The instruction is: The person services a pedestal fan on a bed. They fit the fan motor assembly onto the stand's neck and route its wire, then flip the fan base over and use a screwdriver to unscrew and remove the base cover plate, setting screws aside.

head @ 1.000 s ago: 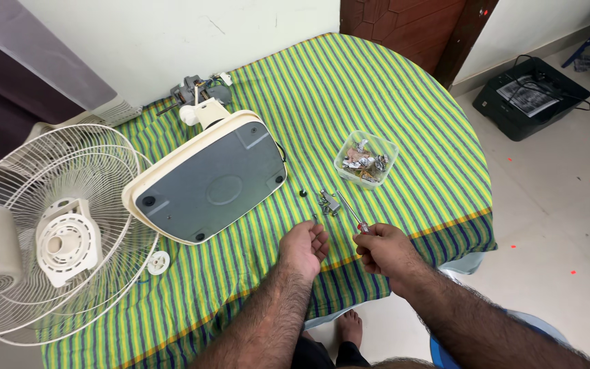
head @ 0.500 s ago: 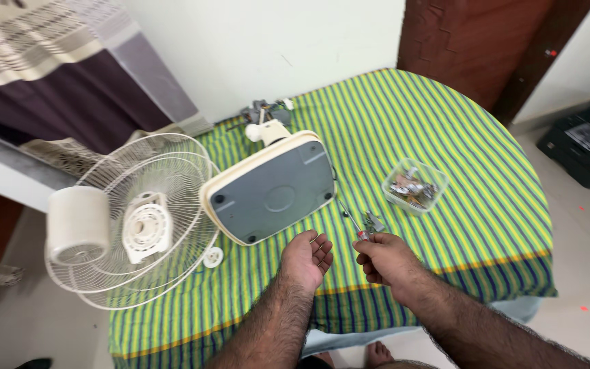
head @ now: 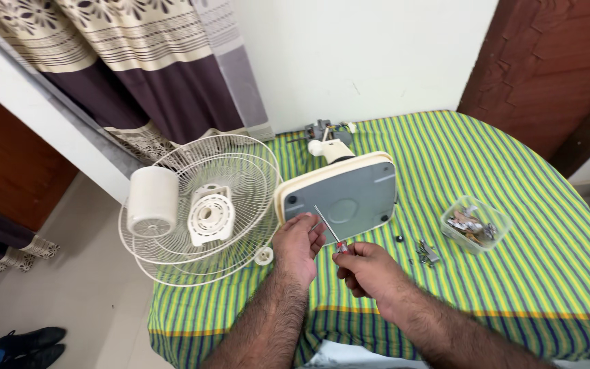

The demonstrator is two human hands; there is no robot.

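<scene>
Round table with a green-and-yellow striped cloth (head: pixel 513 157); a table fan lies on it in pieces

Right hand (head: pixel 370 270) closed around the red handle of a small screwdriver (head: pixel 328 229). The metal shaft slants up and to the left, its tip over the lower left part of the fan base

Left hand (head: pixel 296 242) loosely curled, fingertips (head: pixel 312 222) pinched at or just beside the shaft near its tip. Whether a screw sits between them is too small to tell

Fan base (head: pixel 346 195) lies with its grey underside up and cream rim around it, just beyond both hands. A dark screw hole shows at each visible corner. The cream neck and bare motor (head: pixel 327 133) are at its far end

Wire fan guards (head: pixel 203 205) hang over the table's left edge, with a cream motor cover (head: pixel 151 201) and a square plastic piece resting on them. Small white cap (head: pixel 263 256) on the cloth below the left hand

To the right: one dark screw (head: pixel 399 239), a small cluster of metal bits (head: pixel 428 253), then a clear plastic tub of hardware (head: pixel 474 224)

Judgement: the step in hand looks like readying the driver at the underside of the base. The next move calls for the tip seated square in a screw head, the left fingers steadying the shaft while the right hand turns
</scene>
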